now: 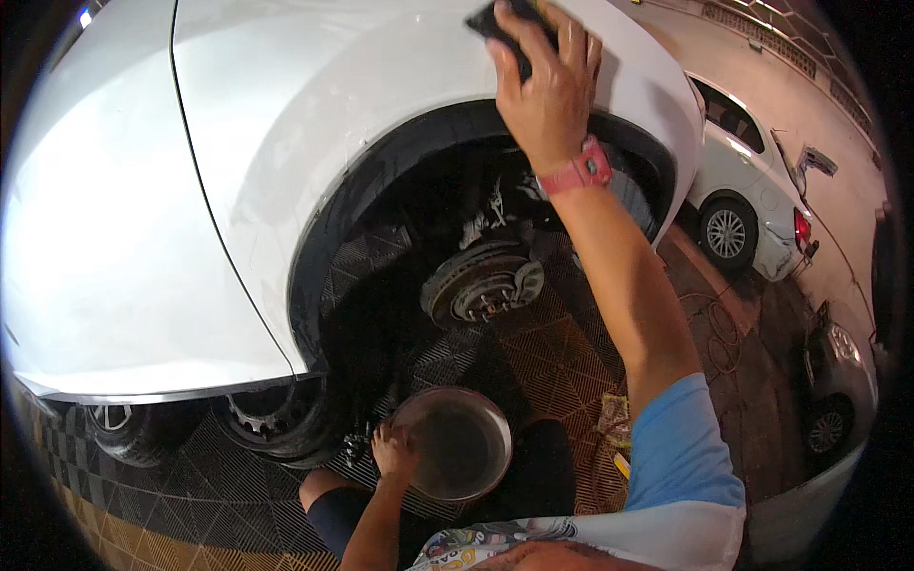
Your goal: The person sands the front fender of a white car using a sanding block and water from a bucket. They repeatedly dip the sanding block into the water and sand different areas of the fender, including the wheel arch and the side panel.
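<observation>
I had my right hand (545,88) stretched high against the glossy white car body panel (314,105), fingers closed over a dark, flat cloth or sponge pad (500,24) pressed near the upper edge of the black wheel arch (400,152); a pink band (578,171) sat on that wrist. My left hand (392,449) was low, fingers curled on the left rim of a round, shallow metal basin (457,443) resting on the dark gridded floor tiles (533,352); whether it gripped the rim or only rested there I could not tell. The wheel was off, so the bare grey brake disc and hub (481,281) stood exposed inside the arch, directly below my raised arm. My judgement was that the risks came from the reach: leaning so far up could let the pad slip off the curved panel and drop onto the hub or into the basin, and any grit caught in the pad could scratch the paint. Weight put on the basin's rim might tip it, and I could not see whether it held liquid. A removed black tyre (276,419) lay at the floor's left side, close to my knee. A second white car (747,195) stood well apart to the right.
</observation>
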The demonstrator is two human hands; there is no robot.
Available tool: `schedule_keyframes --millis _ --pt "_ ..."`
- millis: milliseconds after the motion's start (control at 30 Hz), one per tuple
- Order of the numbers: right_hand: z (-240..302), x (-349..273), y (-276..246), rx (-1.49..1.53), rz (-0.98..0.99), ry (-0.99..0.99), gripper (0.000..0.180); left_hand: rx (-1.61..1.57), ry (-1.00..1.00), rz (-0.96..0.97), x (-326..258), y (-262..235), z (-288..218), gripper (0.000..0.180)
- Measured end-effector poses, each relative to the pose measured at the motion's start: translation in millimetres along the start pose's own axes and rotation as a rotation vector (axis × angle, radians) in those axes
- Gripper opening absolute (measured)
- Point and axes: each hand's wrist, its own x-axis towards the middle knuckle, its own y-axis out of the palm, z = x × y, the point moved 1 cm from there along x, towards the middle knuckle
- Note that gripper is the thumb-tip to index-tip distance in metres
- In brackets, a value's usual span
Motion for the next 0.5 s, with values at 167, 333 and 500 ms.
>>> schedule_keyframes --millis 167,333,500 --pt "1.5 -37.7 -13.1 0.062 0.113 -0.039 0.041 0.001 -0.026 0.021 -5.2 1.0 -0.8 0.036" --pt "-17.0 4.1 -4.2 -0.029 0.055 -0.055 0.043 -0.004 -0.033 0.039 -1.3 -13.4 -14.6 0.033" --pt "-15.3 -16.9 -15.7 0.056 0.179 -0.131 0.046 -0.045 -0.042 -0.004 -2.4 -12.8 -9.3 0.032"
